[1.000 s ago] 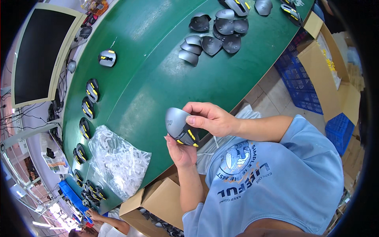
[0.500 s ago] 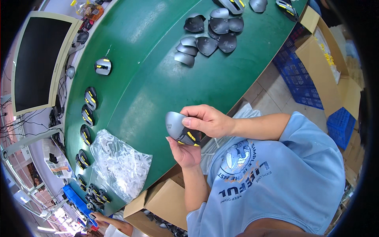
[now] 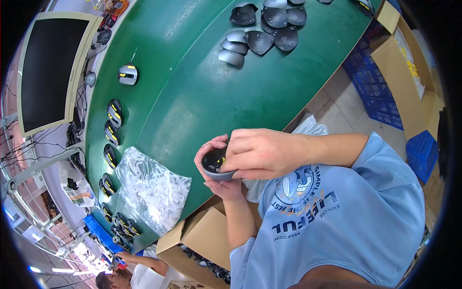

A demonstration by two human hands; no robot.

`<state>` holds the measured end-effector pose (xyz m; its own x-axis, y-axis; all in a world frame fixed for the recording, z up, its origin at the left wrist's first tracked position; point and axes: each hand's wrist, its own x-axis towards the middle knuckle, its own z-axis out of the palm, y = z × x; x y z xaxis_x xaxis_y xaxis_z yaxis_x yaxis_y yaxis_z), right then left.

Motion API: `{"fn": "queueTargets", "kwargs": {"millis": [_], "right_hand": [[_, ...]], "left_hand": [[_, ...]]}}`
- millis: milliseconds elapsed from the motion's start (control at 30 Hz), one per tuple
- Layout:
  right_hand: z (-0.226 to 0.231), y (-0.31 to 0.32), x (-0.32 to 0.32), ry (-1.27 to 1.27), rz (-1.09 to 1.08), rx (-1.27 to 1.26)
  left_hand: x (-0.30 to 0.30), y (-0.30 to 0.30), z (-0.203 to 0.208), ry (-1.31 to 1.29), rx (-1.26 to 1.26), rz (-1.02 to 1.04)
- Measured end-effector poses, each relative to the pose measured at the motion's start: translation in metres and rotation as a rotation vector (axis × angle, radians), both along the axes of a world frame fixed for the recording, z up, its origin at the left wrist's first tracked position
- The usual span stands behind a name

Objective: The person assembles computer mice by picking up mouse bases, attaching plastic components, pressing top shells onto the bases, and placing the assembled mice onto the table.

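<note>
A grey computer mouse shell (image 3: 219,176) is turned with its dark hollow inside facing up, and a bit of yellow shows within. My left hand (image 3: 227,189) cups it from below and the far side, fingers wrapped round its edge. From the right, my right hand (image 3: 262,151) bends over the rim, its fingertips dipping into the hollow and its thumb along the near edge. The right hand covers part of the shell, so whether a small piece is between those fingertips is hidden. Both hands are above the near edge of the green table (image 3: 192,111).
Several loose grey mouse covers (image 3: 260,42) lie at the far side. Assembled black-and-yellow mice (image 3: 115,111) line the left. A clear bag of white pieces (image 3: 156,192) lies near an open cardboard box (image 3: 204,241). A co-worker (image 3: 149,274) is at lower left; a blue crate (image 3: 378,91) stands right.
The mouse shell has been turned over, from its grey outside showing to its hollow inside. My right hand has moved from gripping its top edge to reaching over its rim.
</note>
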<state>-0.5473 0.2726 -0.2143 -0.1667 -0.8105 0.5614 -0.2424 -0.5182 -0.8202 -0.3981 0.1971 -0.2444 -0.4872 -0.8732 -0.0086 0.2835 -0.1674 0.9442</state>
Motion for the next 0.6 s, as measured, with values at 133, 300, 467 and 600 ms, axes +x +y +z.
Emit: {"fn": "queueTargets", "kwargs": {"millis": [133,300,467,600], "right_hand": [[-0.004,-0.002,0.007,-0.018,0.041,0.045],[-0.013,-0.004,0.013,-0.218,0.022,0.082],[-0.019,0.005,0.009,-0.214,0.067,0.154],[-0.026,0.002,0.007,-0.257,0.057,0.178]], "left_hand": [[-0.015,-0.008,0.004,0.163,-0.060,0.002],[-0.018,-0.012,-0.004,0.272,-0.166,0.136],[-0.015,0.001,-0.016,0.097,-0.324,0.188],[-0.015,0.000,-0.028,0.045,-0.339,0.227]]}}
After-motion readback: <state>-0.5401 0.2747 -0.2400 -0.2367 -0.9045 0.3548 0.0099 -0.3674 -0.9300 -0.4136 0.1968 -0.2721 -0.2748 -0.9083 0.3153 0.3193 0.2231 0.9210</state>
